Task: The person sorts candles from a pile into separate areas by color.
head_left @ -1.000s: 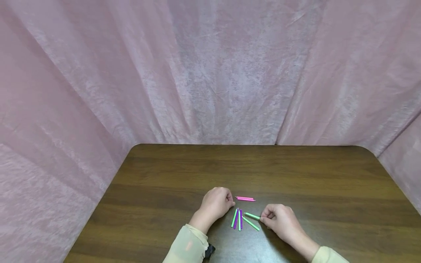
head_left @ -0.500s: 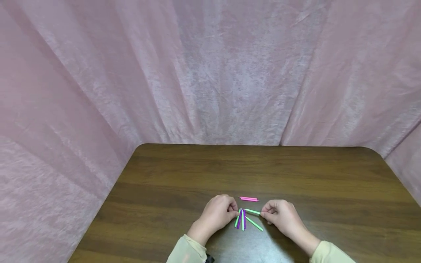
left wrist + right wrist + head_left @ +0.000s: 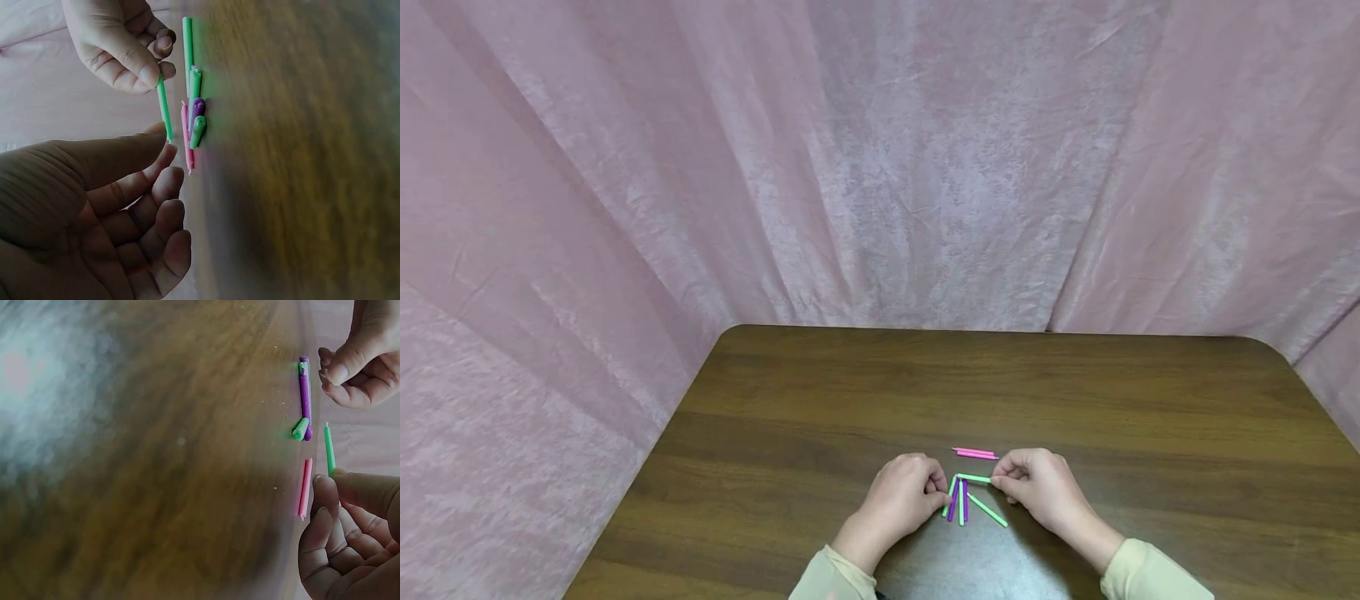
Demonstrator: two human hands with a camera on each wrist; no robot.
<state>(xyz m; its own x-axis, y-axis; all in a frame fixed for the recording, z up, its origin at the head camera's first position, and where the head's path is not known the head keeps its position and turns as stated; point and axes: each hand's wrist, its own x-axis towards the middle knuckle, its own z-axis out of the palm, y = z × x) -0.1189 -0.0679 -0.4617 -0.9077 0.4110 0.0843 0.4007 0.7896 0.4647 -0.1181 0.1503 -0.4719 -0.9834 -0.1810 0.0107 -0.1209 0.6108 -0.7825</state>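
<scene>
My right hand [image 3: 1039, 490] pinches one end of a thin green candle [image 3: 330, 450] between thumb and fingers. The candle's wick end points left, over the far ends of a row of green and purple candles [image 3: 966, 500] on the table. Beside that row's left side is my left hand [image 3: 904, 497], its fingers loosely bent with nothing between them. Its fingertips overlap the leftmost candle in the head view; whether they touch it, I cannot tell. In the right wrist view, a gap separates the left fingertips from the held candle. Another green candle [image 3: 987, 510] lies slanted right of the row.
Two pink candles [image 3: 975, 453] lie side by side beyond the row. Everything rests on a brown wooden table [image 3: 820, 392], with a pink curtain [image 3: 925, 167] hanging behind its far edge.
My right hand has carried its green candle left and slightly away from me, from beside the row to over its far ends. My left hand has come nearer, alongside the row. The view has shifted slightly.
</scene>
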